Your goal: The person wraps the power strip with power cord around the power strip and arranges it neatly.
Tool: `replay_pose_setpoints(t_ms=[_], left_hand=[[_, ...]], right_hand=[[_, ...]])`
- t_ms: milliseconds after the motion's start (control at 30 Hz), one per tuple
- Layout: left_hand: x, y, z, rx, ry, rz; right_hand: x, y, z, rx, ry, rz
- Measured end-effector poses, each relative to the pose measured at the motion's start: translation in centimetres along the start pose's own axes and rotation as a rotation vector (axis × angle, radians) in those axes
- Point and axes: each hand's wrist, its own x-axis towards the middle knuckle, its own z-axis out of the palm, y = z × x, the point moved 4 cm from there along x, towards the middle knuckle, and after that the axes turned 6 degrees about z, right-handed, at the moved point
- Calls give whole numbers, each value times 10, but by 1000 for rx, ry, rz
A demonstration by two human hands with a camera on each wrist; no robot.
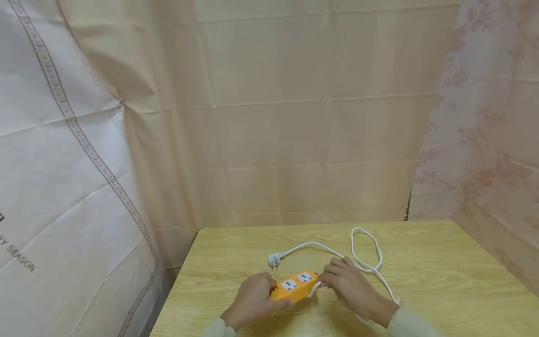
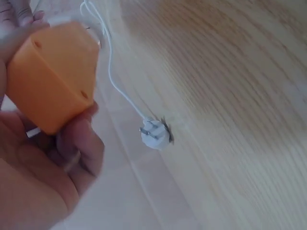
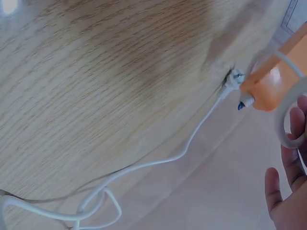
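Note:
My left hand grips the left end of an orange power strip, thumb on one side and fingers on the other. White socket faces show on its top, and the left wrist view shows its plain end. At the strip's other end my right hand holds a white cord, which bends in a loop by the fingers. A white fitting with a dark blue tip sticks out of that end in the right wrist view. The white plug lies on the table beyond the strip, prongs showing.
The white cable runs from the plug across the wood-grain table and makes a loop at the right, behind my right hand. A beige cloth hangs behind the table, with printed cloths at both sides.

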Motion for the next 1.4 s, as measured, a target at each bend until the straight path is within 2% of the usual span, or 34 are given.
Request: replay_pose_setpoints(t_ms=[100, 167, 233, 367, 533, 633, 767, 867, 1033, 1100, 1233, 1300, 1400], left_hand=[[2, 2, 2, 25, -52, 90], [2, 0, 3, -18, -76, 137], [2, -4, 6, -134, -97, 168], [0, -13, 10, -435, -141, 211], [-4, -13, 11, -720, -230, 198], [-6, -11, 11, -820, -277, 188], [-8, -8, 12, -895, -314, 186], [-10, -8, 13, -955, -327, 168], [-12, -6, 13, -1047, -306, 183], [-12, -3, 13, -1077, -291, 205], [-10, 1, 13, -1136, -269, 208], [-9, 1, 14, -1160, -250, 186], [-9, 0, 15, -1184, -188, 161]], right_hand=[[1, -1, -1, 14, -5, -12], [2, -1, -1, 31, -5, -3], [3, -1, -1, 52, 11, 9], [6, 0, -6, 143, 57, 21], [11, 0, -9, 263, 34, 38], [12, 1, -7, 362, -20, 41], [11, 2, -4, 561, -116, 31], [10, 3, -2, 683, -172, 51], [10, 5, -1, 778, -222, 125], [10, 5, -1, 795, -226, 150], [11, 3, -3, 792, -193, 163], [11, 2, -4, 777, -173, 184], [11, 1, -3, 745, -184, 266]])
